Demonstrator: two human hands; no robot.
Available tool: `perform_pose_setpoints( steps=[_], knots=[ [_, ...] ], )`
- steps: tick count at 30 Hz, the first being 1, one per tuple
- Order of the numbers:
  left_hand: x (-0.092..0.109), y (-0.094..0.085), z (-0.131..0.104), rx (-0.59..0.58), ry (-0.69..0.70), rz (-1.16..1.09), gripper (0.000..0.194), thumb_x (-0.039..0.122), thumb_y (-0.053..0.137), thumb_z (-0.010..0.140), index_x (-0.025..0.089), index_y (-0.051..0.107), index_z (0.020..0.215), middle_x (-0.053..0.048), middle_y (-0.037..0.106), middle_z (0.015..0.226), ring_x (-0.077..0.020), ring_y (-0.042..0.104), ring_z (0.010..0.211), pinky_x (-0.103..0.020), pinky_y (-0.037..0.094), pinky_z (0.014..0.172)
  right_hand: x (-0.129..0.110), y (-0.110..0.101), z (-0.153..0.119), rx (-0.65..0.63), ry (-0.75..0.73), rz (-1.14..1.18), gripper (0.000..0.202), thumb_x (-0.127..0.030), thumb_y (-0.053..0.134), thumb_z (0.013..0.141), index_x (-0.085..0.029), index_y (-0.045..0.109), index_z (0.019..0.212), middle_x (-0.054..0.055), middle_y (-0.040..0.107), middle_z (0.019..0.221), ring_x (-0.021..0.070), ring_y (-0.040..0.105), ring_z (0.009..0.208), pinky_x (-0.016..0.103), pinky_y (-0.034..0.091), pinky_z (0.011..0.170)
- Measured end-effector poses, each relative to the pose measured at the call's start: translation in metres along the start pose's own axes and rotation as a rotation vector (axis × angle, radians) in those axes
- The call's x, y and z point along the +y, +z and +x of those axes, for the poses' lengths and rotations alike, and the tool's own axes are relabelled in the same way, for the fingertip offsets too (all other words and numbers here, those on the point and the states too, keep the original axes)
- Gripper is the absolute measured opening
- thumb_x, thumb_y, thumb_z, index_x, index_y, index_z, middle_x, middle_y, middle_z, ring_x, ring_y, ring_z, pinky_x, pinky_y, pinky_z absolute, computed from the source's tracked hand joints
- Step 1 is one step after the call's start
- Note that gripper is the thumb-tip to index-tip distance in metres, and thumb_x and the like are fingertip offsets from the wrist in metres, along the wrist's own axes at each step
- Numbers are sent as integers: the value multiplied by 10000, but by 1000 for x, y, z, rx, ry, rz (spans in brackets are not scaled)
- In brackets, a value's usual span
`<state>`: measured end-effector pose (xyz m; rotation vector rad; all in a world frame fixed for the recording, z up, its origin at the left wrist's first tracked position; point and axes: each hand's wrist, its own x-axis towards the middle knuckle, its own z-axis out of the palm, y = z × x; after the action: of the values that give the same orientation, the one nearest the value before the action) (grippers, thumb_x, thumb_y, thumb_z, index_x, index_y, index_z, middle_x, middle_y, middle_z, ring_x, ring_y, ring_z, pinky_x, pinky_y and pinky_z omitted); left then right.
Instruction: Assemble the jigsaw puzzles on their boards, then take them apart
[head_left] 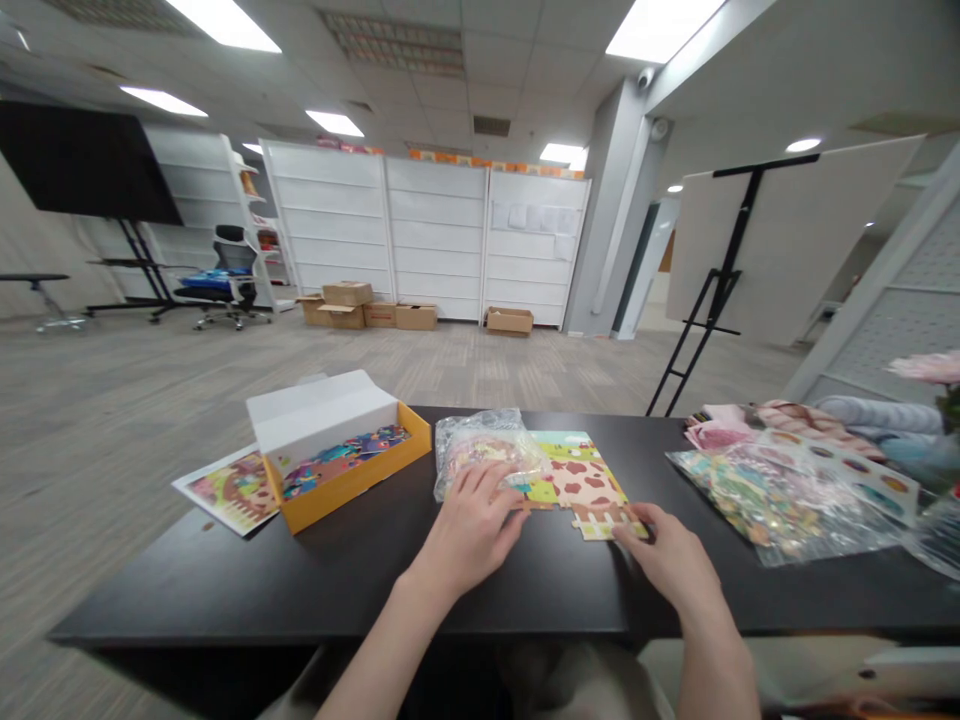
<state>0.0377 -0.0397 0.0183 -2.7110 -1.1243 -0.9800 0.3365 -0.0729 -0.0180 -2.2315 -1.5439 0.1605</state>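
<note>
A partly joined jigsaw puzzle point(581, 480) with a brown-spotted cow pattern, green ground and a white fence lies on the black table. My right hand point(667, 555) pinches its lower right corner, at a fence piece, between thumb and forefinger. My left hand point(472, 525) lies with outstretched fingers on a clear plastic bag point(480, 440) of puzzle pieces. The bag overlaps the puzzle's left part and hides some of it. The left thumb and fingertips are close to the puzzle's lower left edge.
On the left, an open yellow box point(360, 485) holds colourful pieces, with a printed picture sheet point(232, 490) beside it. Another clear bag of pieces point(780, 505) lies at right, near rolled fabrics point(877, 415). The table's front edge point(337, 635) runs before me.
</note>
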Motion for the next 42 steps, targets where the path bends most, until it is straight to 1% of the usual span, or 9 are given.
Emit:
perform_pose_setpoints(
  steps=[3,5,10,13,18,28,32,38,42],
  knots=[
    [13,8,1,-161,36,-49,191,298,574,951,225,642,1114,-76,638,1270,-261,547,1227,-461,418,1096,-12,0,-3,-5,19,-60,447,-468,570,836,-211,685,1184,134,707,1130,330,674,1036,391,495,861],
    [17,16,1,-256,-1,-48,292,346,588,948,210,613,1205,-95,620,1314,-279,535,1253,-469,422,1093,-17,0,-4,-14,38,-68,458,-458,584,828,-206,674,1200,142,693,1138,333,668,1041,393,493,858],
    [18,23,2,-358,-98,-38,417,410,564,959,181,571,1308,-119,601,1361,-306,541,1256,-486,424,1083,-21,1,-1,6,66,-13,412,-424,603,806,-206,686,1146,130,687,1083,312,668,1000,379,487,828],
    [18,21,3,-363,-118,-28,375,397,578,950,190,605,1262,-114,620,1331,-307,556,1234,-476,438,1065,-21,4,0,82,56,50,361,-377,615,778,-189,707,1072,126,684,1041,287,672,942,366,487,817],
    [18,17,2,-364,-132,-26,351,364,588,944,198,615,1252,-109,626,1326,-307,559,1232,-471,451,1052,-19,10,4,172,-30,141,377,-344,632,727,-167,724,1048,130,686,1006,281,652,981,355,485,868],
    [17,13,-2,-364,-134,-19,344,359,571,954,197,617,1254,-111,621,1333,-306,560,1233,-480,449,1062,-19,17,7,53,-56,80,498,-395,570,764,-170,729,1179,130,693,959,277,666,922,355,502,817],
    [16,13,-4,-358,-133,-31,335,359,570,955,196,623,1243,-106,622,1324,-303,559,1226,-480,449,1058,-16,12,9,85,-53,249,486,-412,548,735,-147,752,1087,141,716,948,289,675,924,373,504,828],
    [16,13,-6,-357,-132,-27,329,358,561,957,201,616,1240,-109,624,1306,-309,568,1204,-485,456,1034,-12,9,12,202,-25,613,458,-433,519,773,-156,713,1082,117,749,984,230,679,741,333,510,691],
    [16,15,-5,-328,-135,-37,339,355,568,955,205,592,1259,-104,636,1286,-301,568,1205,-472,438,1050,-21,8,10,156,-49,702,390,-446,558,771,-159,727,974,105,755,914,220,666,707,320,507,649]
  ],
)
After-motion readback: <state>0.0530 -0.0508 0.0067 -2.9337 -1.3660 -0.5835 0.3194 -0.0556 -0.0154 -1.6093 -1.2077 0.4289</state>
